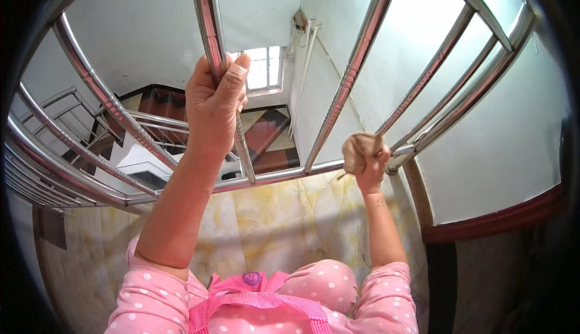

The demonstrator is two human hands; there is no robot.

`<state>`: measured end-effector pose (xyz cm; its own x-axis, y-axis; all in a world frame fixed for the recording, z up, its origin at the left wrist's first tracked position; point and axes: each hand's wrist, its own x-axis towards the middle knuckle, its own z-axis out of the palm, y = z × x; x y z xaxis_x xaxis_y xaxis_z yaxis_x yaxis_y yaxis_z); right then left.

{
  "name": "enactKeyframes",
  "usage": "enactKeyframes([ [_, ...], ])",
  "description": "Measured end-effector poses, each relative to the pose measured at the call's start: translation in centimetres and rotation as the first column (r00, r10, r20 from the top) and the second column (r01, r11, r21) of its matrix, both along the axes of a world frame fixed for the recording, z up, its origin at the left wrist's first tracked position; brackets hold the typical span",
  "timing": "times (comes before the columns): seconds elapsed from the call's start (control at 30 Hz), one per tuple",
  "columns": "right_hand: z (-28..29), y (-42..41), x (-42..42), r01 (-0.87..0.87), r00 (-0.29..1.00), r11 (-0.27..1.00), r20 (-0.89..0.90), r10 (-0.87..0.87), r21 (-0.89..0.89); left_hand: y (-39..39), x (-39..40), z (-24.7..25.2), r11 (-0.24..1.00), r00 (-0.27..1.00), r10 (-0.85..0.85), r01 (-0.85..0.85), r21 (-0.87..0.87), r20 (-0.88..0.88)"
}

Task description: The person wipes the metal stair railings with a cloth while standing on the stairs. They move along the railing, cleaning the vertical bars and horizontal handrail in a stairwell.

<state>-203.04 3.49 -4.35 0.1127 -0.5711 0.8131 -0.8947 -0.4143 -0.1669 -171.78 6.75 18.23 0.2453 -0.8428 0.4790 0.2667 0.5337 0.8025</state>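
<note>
My left hand [213, 112] is wrapped around an upright stainless-steel baluster [209, 21] of a stair railing, with the thumb lying along the bar. Lower down and to the right, my right hand [374, 173] grips a bunched brown cloth [359, 149]. The cloth sits at the lower end of another metal baluster [426, 69], close to the bottom rail [283, 175]. My fingers are partly hidden by the cloth, and so is the bar's foot.
Beyond the railing, a stairwell drops to dark red and cream tiled steps [267, 130] and a window [263, 69]. White pipes [306, 71] run down the wall. Yellow-veined marble-look floor tiles [272, 225] lie below me. A dark red baseboard [494, 218] lines the right wall.
</note>
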Motion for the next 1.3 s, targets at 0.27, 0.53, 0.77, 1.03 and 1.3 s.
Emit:
enactKeyframes([
  [0.27, -0.2, 0.6, -1.4, -0.500, 0.643, 0.817, 0.755, 0.128, 0.288, -0.2, -0.1, -0.1, 1.000, 1.000, -0.001, 0.002, 0.021, -0.031],
  [0.53, 15.3, -3.0, -2.1, -0.049, 0.975, 0.963, 0.195, 0.104, -0.266, -0.4, 0.0, -0.3, 0.998, 0.998, -0.051, 0.052, 0.023, -0.031],
  [0.77, 26.0, -0.3, 5.5, -0.384, 0.888, 0.867, 0.129, 0.441, -0.319, 0.3, 1.8, -1.0, 0.995, 0.996, -0.089, 0.089, -0.042, 0.002],
  [1.03, 4.6, 2.1, 11.4, -0.442, 0.881, 0.896, 0.173, 0.440, -0.029, 8.5, 1.6, -0.8, 0.898, 0.993, 0.045, 0.008, -0.439, 0.110],
  [1.3, 5.8, 1.6, 9.8, -0.637, 0.701, 0.771, 0.428, 0.571, 0.015, 15.9, -6.1, 1.2, 0.199, -0.070, -0.918, 0.769, -0.607, -0.390],
])
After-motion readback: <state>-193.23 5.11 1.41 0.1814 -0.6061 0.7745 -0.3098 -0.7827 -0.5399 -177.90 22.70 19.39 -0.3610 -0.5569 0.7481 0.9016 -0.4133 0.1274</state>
